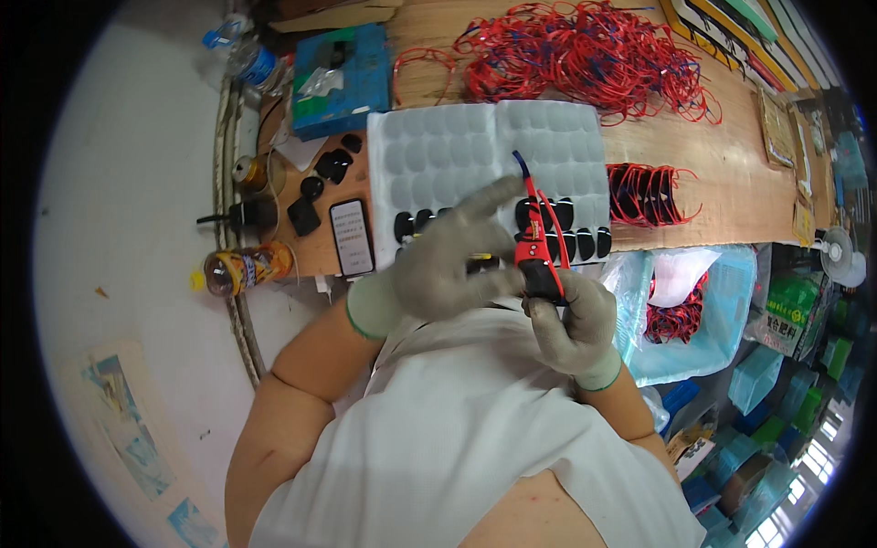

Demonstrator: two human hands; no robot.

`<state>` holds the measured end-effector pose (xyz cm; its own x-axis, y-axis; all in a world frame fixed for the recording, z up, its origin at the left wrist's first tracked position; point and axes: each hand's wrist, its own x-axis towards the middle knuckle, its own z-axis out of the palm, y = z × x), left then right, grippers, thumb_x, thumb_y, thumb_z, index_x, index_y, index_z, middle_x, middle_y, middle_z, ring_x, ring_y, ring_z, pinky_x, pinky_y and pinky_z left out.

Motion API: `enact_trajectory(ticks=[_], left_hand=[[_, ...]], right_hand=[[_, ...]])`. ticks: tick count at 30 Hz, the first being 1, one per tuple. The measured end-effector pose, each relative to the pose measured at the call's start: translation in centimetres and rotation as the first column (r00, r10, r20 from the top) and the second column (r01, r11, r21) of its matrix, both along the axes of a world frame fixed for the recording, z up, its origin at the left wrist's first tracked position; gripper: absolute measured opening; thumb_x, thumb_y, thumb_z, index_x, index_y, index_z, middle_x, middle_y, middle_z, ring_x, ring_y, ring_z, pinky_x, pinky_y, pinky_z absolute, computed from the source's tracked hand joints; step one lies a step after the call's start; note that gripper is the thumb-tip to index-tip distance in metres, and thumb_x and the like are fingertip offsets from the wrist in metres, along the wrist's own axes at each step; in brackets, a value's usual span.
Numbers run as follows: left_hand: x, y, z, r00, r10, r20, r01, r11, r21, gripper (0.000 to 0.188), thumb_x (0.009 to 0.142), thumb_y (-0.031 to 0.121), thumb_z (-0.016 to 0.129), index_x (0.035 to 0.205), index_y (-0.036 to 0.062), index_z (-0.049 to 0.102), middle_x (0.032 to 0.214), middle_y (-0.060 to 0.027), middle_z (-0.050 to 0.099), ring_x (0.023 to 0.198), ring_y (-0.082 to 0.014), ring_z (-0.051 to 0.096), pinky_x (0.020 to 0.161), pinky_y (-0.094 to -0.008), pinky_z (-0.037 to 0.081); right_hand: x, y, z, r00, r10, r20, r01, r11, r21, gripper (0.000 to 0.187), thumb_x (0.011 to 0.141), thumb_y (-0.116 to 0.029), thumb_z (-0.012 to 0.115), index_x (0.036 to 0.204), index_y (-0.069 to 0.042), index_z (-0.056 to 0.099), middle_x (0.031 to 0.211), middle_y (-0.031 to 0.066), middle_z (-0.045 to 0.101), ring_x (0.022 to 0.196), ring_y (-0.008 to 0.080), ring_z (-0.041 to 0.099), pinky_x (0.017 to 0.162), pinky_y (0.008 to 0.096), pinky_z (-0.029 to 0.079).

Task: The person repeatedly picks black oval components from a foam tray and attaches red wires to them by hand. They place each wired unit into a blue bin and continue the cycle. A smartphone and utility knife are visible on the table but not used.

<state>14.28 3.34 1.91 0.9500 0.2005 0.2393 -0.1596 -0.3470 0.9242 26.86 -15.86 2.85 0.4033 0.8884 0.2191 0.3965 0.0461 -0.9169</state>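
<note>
Gripping a small red and black gadget (539,260) above the white tray (457,146) on the desk (731,173), the right hand (575,324) clenches its base; the left hand (452,260) pinches its side. It looks light, rigid, best held by the body, not the thin wires.

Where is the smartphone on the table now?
In the head view, the smartphone lies flat at the table's near edge, left of the white blister tray and just above the left hand.
</note>
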Motion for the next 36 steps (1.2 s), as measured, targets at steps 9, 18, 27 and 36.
enact_trajectory(ticks=[9, 18, 27, 36], left_hand=[[17.9, 26.6, -21.1, 0.433, 0.684, -0.587, -0.450, 0.728, 0.517, 0.072, 0.094, 0.039, 0.060, 0.153, 0.0025, 0.040, 0.154, -0.0213, 0.046, 0.142, -0.0319, 0.045, 0.116, -0.0373, 0.035], [18.4, 28.7, -23.2, 0.236, 0.809, -0.539, -0.212, 0.584, 0.784, 0.052, 0.092, 0.050, 0.051, 0.124, 0.0141, 0.070, 0.129, -0.0159, 0.067, 0.123, -0.0368, 0.060, 0.104, -0.0428, 0.045], [12.5, 18.1, -8.4, 0.291, 0.940, -0.180, -0.931, 0.235, -0.281, 0.074, 0.092, 0.001, 0.054, 0.158, 0.0067, 0.022, 0.149, -0.0235, 0.047, 0.122, -0.0371, 0.060, 0.103, -0.0462, 0.050], [4.8, 11.2, -5.1, 0.867, 0.492, 0.079, -0.098, 0.325, -0.940, 0.058, 0.092, -0.003, 0.039, 0.149, -0.0070, 0.035, 0.149, -0.0228, 0.048, 0.134, -0.0303, 0.052, 0.114, -0.0477, 0.038]], right_hand=[[11.9, -3.0, -4.5, 0.991, -0.129, 0.022, 0.131, 0.979, -0.157, 0.016, 0.085, 0.000, 0.069, 0.100, 0.002, 0.064, 0.070, 0.0138, 0.057, 0.059, 0.0284, 0.057, 0.053, 0.0380, 0.044], [37.5, -7.3, -16.4, 0.699, -0.570, 0.432, 0.711, 0.616, -0.339, 0.026, 0.097, -0.027, 0.060, 0.100, -0.002, 0.064, 0.080, 0.0243, 0.065, 0.077, 0.0375, 0.068, 0.066, 0.0471, 0.050], [35.8, -8.2, -19.9, 0.871, -0.482, 0.095, 0.435, 0.665, -0.607, 0.025, 0.098, -0.026, 0.058, 0.104, -0.003, 0.065, 0.086, 0.0243, 0.067, 0.083, 0.0399, 0.068, 0.074, 0.0453, 0.051], [35.9, -7.4, -19.8, 0.872, -0.439, 0.218, 0.471, 0.626, -0.622, 0.041, 0.100, -0.042, 0.052, 0.109, -0.005, 0.067, 0.093, 0.0244, 0.069, 0.091, 0.0425, 0.068, 0.080, 0.0494, 0.050]])
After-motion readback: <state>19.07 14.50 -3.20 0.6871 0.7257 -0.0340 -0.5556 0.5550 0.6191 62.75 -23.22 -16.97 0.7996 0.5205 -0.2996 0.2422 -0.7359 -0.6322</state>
